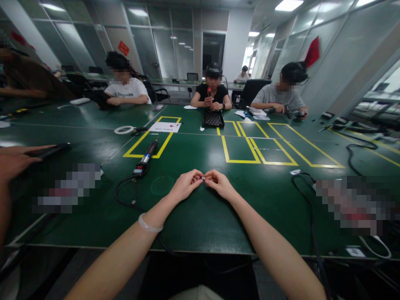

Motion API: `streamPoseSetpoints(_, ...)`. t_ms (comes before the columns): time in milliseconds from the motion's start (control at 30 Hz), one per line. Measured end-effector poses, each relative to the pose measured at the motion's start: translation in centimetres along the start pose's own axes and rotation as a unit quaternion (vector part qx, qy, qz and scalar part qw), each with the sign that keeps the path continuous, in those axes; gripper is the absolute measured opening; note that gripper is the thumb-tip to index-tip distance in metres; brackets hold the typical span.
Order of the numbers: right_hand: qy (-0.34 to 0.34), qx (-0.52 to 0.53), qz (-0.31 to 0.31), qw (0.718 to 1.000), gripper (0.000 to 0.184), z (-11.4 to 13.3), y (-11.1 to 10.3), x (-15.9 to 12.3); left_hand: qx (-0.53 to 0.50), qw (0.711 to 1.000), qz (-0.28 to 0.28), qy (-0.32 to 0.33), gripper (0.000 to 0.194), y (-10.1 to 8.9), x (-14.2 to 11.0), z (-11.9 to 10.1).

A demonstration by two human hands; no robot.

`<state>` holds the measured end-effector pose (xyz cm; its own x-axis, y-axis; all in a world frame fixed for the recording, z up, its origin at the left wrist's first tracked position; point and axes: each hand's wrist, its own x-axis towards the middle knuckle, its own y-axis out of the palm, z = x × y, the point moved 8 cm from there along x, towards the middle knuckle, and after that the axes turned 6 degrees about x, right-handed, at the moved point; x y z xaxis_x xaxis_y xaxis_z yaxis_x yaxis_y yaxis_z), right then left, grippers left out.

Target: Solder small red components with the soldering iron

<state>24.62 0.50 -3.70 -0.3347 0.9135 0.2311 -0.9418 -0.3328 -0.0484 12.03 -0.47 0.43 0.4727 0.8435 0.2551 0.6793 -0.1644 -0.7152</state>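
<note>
In the middle of the head view, my left hand [186, 184] and my right hand [219, 183] meet just above the green table [200, 225]. Their fingertips pinch a tiny whitish metallic part [203, 178] between them. It is too small for me to tell its kind, and the fingers cover most of it. A translucent bracelet circles my left wrist. Beyond my left hand lies an electric screwdriver [146, 157], black and silver with a blue band, its tip pointing away and its cable curling toward me.
Yellow tape outlines [242, 161] mark the table. A black tray [213, 119] stands before a person opposite, who holds a red-and-black tool. A white paper sheet [165, 127] and a white cable coil [124, 130] lie far left. Black cables run along the right; a co-worker's hand [18, 160] reaches in at left.
</note>
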Motion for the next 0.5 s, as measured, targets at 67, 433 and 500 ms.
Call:
streamPoseSetpoints(67,0.0,-0.005,0.0,1.0,0.025,0.1,0.0,0.0,0.0,1.0,0.003,0.001,0.022,0.0,0.0,0.0)
streamPoseSetpoints(433,0.011,-0.034,-0.011,0.999,0.024,0.0,-0.2,-0.1,0.052,0.998,-0.024,0.004,0.029,-1.5,0.0,-0.8)
streamPoseSetpoints(500,0.015,-0.03,-0.009,0.999,0.024,-0.2,-0.2,-0.1,0.084,0.995,-0.058,0.005,0.029,-2.7,0.2,-0.4)
